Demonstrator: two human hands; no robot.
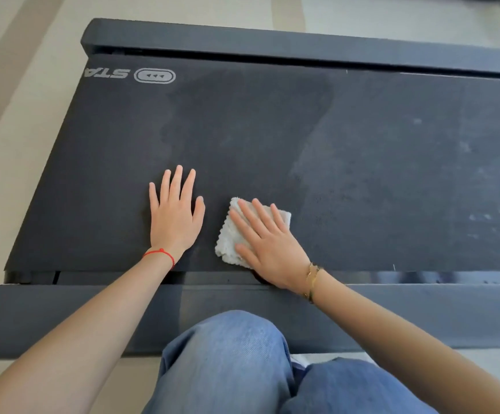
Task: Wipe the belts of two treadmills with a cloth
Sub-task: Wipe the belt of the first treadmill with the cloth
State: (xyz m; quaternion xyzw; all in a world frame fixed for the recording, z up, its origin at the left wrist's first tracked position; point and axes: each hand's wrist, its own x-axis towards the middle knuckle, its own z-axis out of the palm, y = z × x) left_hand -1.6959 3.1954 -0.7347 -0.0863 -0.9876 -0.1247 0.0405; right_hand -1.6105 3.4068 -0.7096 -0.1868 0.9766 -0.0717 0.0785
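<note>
Right hand [268, 239] flat, fingers straight, pressing cloth [233, 234] on belt [362, 174] near its close edge; left hand [174, 215] flat just left of cloth; dusty unwiped belt runs right and beyond.

Treadmill belt [362, 162], dark, seen flat between two side rails on pale floor [12, 121]. White cloth [227, 243] and both hands laid directly on belt.

right hand [268, 245] pressing cloth [232, 234], treadmill belt [362, 174]
</note>
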